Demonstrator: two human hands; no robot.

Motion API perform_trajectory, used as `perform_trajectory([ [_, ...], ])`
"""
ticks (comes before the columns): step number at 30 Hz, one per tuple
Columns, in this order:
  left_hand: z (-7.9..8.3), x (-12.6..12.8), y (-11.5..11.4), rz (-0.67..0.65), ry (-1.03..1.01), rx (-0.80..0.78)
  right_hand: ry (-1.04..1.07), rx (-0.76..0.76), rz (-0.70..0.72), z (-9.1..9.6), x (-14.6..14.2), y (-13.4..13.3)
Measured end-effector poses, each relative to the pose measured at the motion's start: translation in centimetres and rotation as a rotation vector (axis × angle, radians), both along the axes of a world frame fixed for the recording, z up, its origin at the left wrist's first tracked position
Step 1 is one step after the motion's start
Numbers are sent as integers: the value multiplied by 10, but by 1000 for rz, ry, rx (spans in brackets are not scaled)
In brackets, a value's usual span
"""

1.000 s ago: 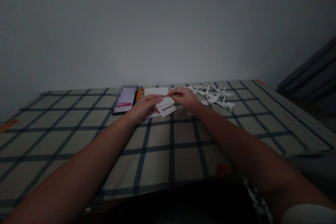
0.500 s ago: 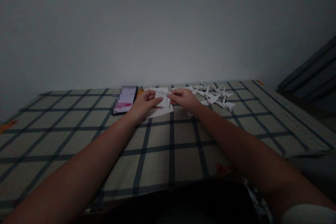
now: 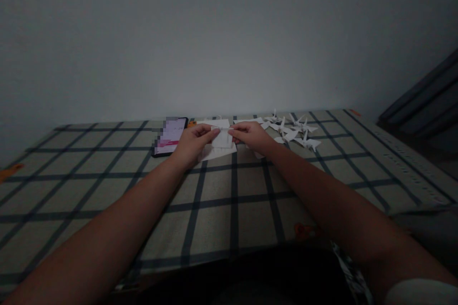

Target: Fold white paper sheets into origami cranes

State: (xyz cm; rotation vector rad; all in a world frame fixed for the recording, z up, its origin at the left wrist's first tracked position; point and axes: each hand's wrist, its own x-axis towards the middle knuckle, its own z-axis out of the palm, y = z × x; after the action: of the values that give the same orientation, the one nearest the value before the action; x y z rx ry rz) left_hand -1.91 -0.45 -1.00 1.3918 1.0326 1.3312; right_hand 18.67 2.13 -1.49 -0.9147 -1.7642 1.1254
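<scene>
A small white folded piece of paper (image 3: 222,139) is pinched between my two hands, above other white paper sheets (image 3: 216,153) on the cloth. My left hand (image 3: 195,142) is closed on its left side, with the thumb on the near face. On the right edge, my right hand (image 3: 252,136) grips it between thumb and fingers. Folded paper cranes (image 3: 282,129), several of them, lie just right of my right hand. Beside my left hand is a phone (image 3: 171,138) with its screen lit.
A checked cloth (image 3: 218,209) covers the surface under everything. Behind it rises a plain grey wall (image 3: 229,43). Dark striped fabric (image 3: 429,90) hangs at the far right. The light is dim.
The top of the folded paper has tipped over, so a narrow edge now shows between my fingertips. My left thumb has moved slightly up. Cranes and phone stay put.
</scene>
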Motion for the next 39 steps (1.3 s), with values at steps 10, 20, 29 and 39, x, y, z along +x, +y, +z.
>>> perform_trajectory([
  [10,-3,-3,3,8,-26,17,24,-26,-11,4,-1,-3],
  [20,-1,-6,2,84,197,158,-22,55,16,1,1,-2],
  [29,1,-4,1,54,276,210,-53,145,-1,1,-2,-3],
  [39,4,-1,-7,67,491,442,-156,361,6,13,-5,-17],
])
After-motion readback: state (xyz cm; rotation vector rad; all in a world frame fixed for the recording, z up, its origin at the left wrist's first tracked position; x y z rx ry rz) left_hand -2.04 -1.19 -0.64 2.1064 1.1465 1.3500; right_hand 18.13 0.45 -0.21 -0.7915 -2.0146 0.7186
